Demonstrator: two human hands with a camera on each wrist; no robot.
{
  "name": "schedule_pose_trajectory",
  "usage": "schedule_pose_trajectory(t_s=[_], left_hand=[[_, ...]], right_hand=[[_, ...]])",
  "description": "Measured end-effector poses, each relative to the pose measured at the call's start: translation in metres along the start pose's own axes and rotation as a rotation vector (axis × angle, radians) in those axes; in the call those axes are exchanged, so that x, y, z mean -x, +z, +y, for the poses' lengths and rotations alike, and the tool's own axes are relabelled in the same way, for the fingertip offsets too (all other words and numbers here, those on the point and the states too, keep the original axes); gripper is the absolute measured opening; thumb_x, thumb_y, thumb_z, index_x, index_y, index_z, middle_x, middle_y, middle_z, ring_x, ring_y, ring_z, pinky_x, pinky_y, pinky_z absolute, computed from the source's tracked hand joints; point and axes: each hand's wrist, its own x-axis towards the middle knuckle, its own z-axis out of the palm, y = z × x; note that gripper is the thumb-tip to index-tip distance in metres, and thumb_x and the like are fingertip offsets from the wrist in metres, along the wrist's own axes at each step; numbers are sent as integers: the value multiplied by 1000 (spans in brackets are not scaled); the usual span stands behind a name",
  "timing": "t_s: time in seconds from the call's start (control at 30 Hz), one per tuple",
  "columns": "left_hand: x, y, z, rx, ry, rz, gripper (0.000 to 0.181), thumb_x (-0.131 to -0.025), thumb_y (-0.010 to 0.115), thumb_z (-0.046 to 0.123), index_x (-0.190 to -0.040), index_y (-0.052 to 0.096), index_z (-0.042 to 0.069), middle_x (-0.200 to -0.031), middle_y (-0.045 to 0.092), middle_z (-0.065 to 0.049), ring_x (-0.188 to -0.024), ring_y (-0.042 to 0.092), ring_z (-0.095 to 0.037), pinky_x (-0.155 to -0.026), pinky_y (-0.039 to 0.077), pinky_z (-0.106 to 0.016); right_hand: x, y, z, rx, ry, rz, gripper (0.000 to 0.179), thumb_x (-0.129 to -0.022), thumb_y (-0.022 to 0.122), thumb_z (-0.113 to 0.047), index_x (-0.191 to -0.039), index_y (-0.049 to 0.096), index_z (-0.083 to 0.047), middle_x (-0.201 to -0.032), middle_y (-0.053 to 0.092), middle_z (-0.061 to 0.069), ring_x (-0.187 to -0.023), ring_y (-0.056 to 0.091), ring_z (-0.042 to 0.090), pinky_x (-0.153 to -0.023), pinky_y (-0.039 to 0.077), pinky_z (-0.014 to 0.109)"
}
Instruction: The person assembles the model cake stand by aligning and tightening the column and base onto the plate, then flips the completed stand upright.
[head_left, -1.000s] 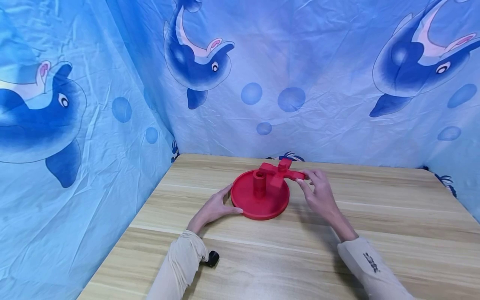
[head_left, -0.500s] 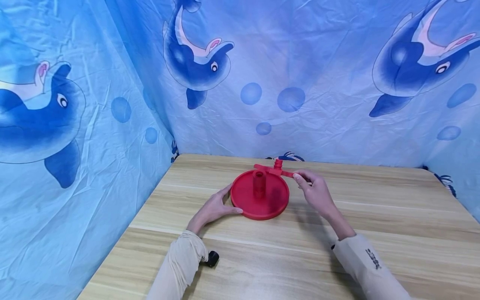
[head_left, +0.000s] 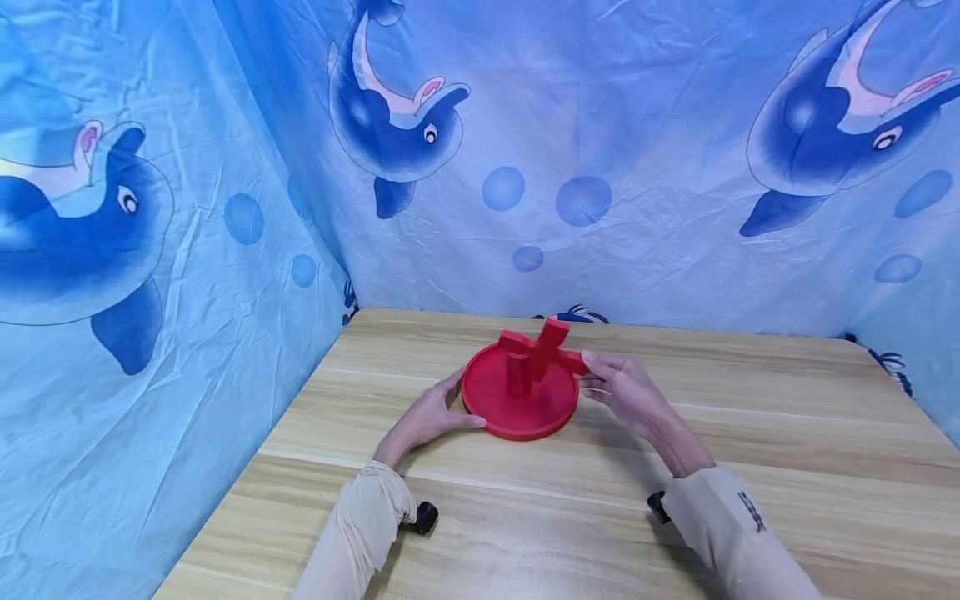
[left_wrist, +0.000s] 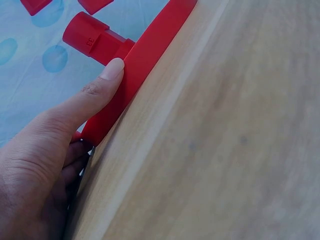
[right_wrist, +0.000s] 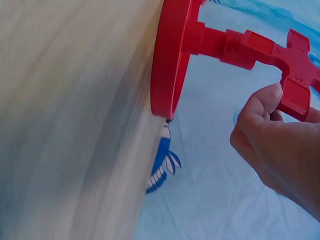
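A red round base (head_left: 525, 432) with a raised rim lies on the table, an upright red post (head_left: 517, 379) at its middle. My left hand (head_left: 431, 417) grips the base at its left edge; in the left wrist view the thumb presses the rim (left_wrist: 140, 70) and the fingers are partly hidden. My right hand (head_left: 630, 396) pinches one arm of a red cross-shaped piece (head_left: 546, 348), held tilted in the air by the post's top. Numbers mark the cross (right_wrist: 295, 62) in the right wrist view. A gap separates cross and post in the left wrist view.
The wooden table (head_left: 480, 533) runs back to a blue dolphin-print curtain (head_left: 637, 267), which also hangs along the left side. Black devices (head_left: 426, 517) sit at both wrists.
The right hand has turned the cross piece over and tilted it, bringing it left toward the post. Its stub, which pointed up before, is now out of sight. Left hand and base stay still.
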Motion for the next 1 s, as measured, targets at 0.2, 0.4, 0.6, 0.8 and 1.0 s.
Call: schedule_pose_trajectory(t_s=[0.2, 0.4, 0.6, 0.8, 1.0], left_hand=[[1, 0, 0, -8, 12, 2, 110, -78, 90, 50, -165, 30, 21, -164, 37, -5, -151, 31, -27, -118, 35, -51], [2, -1, 2, -7, 12, 6, 110, -78, 90, 50, -165, 30, 19, -164, 37, -7, -151, 31, -29, -117, 35, -52], [1, -2, 2, -13, 15, 8, 109, -78, 90, 49, -164, 31, 17, -164, 36, -7, -151, 30, -29, -119, 32, -52], [2, -1, 3, -16, 7, 4, 109, -78, 90, 49, -164, 31, 16, -165, 36, -6, -151, 30, -28, -118, 34, -52], [2, -1, 4, -2, 17, 6, 108, -79, 90, 47, -164, 32, 14, -164, 37, -7, -151, 31, -30, -116, 36, -53]], right_hand=[[-5, 5, 8, -108, 90, -28, 33, -108, 57, -24, -129, 68, 0, -100, 68, 8, -92, 64, 19, -89, 56, 29], [-14, 12, 14, -172, 143, -16, 41, -107, 59, -25, -137, 61, 3, -102, 67, 11, -95, 64, 22, -84, 58, 26], [-23, 19, 14, -229, 198, 6, 43, -107, 60, -31, -136, 54, 0, -107, 64, 12, -103, 63, 23, -88, 57, 27], [-30, 26, 11, -229, 204, 17, 36, -108, 58, -31, -130, 56, -2, -104, 63, 10, -104, 61, 23, -86, 57, 25], [-34, 32, 9, -198, 213, 49, 34, -109, 54, -30, -129, 57, -2, -102, 64, 10, -104, 61, 25, -85, 57, 26]])
